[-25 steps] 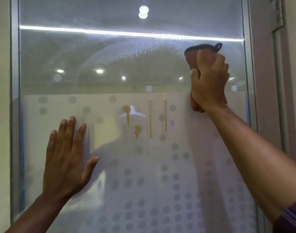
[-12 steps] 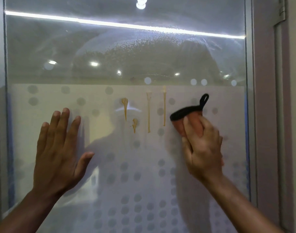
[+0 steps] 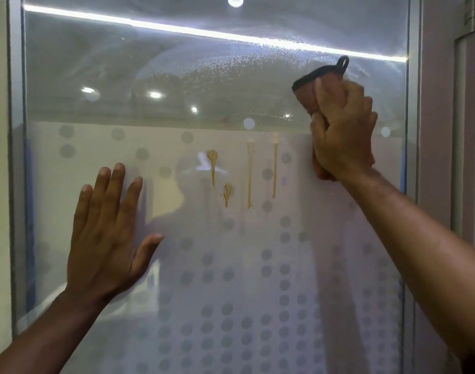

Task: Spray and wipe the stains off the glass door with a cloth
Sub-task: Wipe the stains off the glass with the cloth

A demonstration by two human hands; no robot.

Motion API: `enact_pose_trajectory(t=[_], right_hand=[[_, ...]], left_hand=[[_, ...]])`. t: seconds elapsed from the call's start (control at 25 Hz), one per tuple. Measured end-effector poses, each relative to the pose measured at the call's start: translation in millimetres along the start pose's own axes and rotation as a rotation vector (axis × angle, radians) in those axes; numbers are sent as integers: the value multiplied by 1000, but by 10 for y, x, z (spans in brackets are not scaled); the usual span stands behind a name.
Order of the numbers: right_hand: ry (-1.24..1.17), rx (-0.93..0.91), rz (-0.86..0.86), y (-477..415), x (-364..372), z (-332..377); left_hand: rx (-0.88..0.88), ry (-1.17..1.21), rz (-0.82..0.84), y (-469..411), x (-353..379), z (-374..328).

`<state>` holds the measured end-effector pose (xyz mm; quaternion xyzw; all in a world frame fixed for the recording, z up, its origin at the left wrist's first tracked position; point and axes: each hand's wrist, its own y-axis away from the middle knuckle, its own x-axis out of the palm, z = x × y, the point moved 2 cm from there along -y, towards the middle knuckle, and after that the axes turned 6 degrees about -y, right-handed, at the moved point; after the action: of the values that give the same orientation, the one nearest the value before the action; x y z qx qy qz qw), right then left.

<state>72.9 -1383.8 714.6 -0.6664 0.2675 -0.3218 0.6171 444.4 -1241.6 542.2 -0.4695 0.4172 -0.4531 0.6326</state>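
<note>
The glass door (image 3: 177, 76) fills the frame, clear and speckled with fine spray droplets above, frosted with rows of grey dots below. At centre, four yellowish stains (image 3: 249, 174) run down as thin drips. In the upper right the right hand (image 3: 341, 130) is clenched around a bunched orange-brown cloth (image 3: 309, 94) with a dark edge and hanging loop, pressed to the glass; most of the cloth is hidden by the fist. At lower left the left hand (image 3: 106, 233) lies flat on the pane, fingers spread, holding nothing
</note>
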Motion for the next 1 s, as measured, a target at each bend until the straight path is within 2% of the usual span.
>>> enact_pose_trajectory(t=[0.16,0.36,0.44,0.52,0.6,0.68,0.8,0.92,1.0], right_hand=[[-21,39,-47,58,26,60],[-39,45,25,1127,-87,268],[2,144,19,1762,-114,403],[25,323,-20,2214,-81,630],[14,479,-49,2413,19,958],[-15,504,-36,2413,131,1327],[-42,436,8,2398,259,1856],[-30,149,104,2548,313,2181],[-29,-30,147,2561,283,2054]], left_hand=[[-3,9,9,10,19,8],[-8,11,4,3,23,12],[-10,14,7,9,20,6],[-6,8,19,14,17,1],[-4,1,28,20,15,5],[-6,2,27,20,17,-1],[-5,22,30,22,18,14],[-1,52,26,27,17,32],[2,62,24,36,19,36]])
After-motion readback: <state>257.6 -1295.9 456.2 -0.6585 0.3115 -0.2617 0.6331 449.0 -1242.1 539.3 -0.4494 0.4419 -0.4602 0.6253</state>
